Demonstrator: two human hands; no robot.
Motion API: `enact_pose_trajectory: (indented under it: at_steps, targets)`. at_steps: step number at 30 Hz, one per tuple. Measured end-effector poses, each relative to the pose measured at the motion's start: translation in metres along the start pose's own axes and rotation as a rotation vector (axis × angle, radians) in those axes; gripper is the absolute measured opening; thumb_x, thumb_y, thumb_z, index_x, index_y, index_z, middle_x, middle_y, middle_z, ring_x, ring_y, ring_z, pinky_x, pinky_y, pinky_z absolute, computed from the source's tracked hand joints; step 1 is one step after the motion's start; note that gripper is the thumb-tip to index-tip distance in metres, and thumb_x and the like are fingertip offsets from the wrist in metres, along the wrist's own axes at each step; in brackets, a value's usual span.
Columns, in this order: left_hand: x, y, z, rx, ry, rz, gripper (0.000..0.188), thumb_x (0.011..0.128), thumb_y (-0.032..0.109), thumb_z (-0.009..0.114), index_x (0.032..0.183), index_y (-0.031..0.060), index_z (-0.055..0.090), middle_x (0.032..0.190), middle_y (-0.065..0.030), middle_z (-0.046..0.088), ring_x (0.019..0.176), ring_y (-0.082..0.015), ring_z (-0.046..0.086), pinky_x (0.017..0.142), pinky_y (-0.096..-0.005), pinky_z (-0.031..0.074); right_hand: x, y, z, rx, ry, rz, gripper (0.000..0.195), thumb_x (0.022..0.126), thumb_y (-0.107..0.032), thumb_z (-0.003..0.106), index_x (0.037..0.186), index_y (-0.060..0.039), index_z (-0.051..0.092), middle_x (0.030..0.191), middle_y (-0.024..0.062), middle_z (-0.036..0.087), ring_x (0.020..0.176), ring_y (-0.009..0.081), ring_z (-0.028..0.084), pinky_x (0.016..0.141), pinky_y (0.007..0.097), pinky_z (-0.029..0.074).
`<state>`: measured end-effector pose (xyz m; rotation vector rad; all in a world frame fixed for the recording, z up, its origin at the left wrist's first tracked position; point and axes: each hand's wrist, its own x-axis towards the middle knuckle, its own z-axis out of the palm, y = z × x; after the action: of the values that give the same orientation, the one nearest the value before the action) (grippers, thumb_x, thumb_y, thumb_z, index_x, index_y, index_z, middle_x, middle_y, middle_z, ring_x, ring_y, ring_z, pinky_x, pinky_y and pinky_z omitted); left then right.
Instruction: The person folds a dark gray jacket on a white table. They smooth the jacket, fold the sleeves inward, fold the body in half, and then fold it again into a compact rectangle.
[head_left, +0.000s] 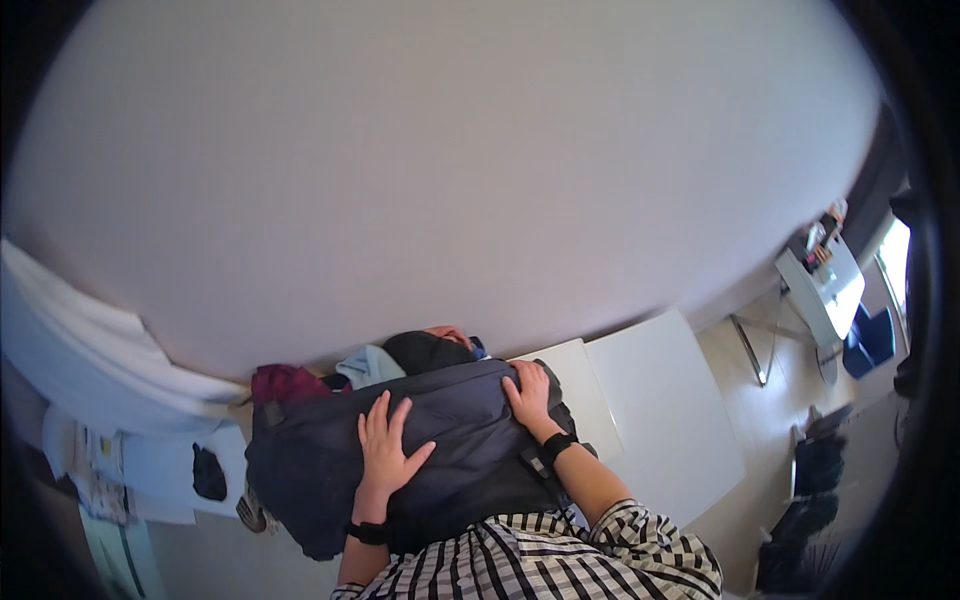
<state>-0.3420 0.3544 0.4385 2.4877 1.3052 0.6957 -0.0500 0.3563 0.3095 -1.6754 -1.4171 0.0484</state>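
A large dark navy piece of fabric (315, 457), perhaps a garment, lies spread in front of my body. My left hand (390, 442) rests palm down on its middle, fingers spread. My right hand (529, 394) lies on the far right part of the same fabric near its edge, thumb apart from the fingers. Neither hand appears to grasp anything. Behind the fabric's far edge, crumpled clothes show: a maroon one (285, 383), a light blue one (371, 366), a black one (424, 352) and a reddish one (450, 334). What supports the fabric is mostly hidden.
A white tabletop (660, 412) extends to the right. Ahead rises a plain wall (450, 187). At far right stand a white desk (829, 292) with small items and a blue chair (870, 341). A black item (208, 472) lies on a white surface at left.
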Motion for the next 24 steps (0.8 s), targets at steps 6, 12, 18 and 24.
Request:
enact_pose_trajectory:
  at_steps: [6,12,18,24]
  targets:
    - [-0.022,-0.087,-0.045,0.337,0.191,-0.444,0.068,0.085,0.043,0.065,0.144,0.0178,0.041,0.153,-0.0172,0.027,0.142,-0.0367,0.023,0.107,-0.0676,0.017,-0.002,0.007,0.003,0.003,-0.001,0.017,0.036,0.084,-0.027,0.063,0.110,-0.0029,0.059,0.107,0.0162,0.061,0.104,0.0364,0.053,0.092,0.0461,0.039]
    - [-0.042,-0.114,-0.072,0.268,0.287,-0.530,0.084,0.082,0.043,0.070,0.150,0.0155,0.028,0.155,-0.0166,0.023,0.142,-0.0356,0.025,0.110,-0.0617,0.018,-0.004,0.010,0.007,0.006,-0.018,-0.002,0.037,0.088,-0.030,0.057,0.113,-0.0020,0.058,0.109,0.0166,0.059,0.106,0.0368,0.051,0.094,0.0461,0.037]
    - [-0.045,-0.135,-0.042,0.253,0.499,-0.512,0.093,0.080,0.043,0.072,0.150,0.0077,0.022,0.148,-0.0188,0.034,0.138,-0.0362,0.032,0.111,-0.0571,0.018,-0.002,0.014,0.003,0.118,-0.110,0.127,0.040,0.088,-0.026,0.059,0.119,-0.0010,0.055,0.114,0.0160,0.057,0.110,0.0341,0.050,0.098,0.0419,0.037]
    - [-0.047,-0.152,-0.025,0.237,0.542,-0.492,0.090,0.080,0.047,0.071,0.149,0.0080,0.028,0.143,-0.0210,0.040,0.137,-0.0351,0.033,0.112,-0.0563,0.017,0.038,-0.111,-0.041,0.575,-0.205,-0.043,0.059,0.078,-0.021,0.069,0.130,-0.0033,0.049,0.136,0.0158,0.048,0.131,0.0319,0.039,0.110,0.0421,0.029]
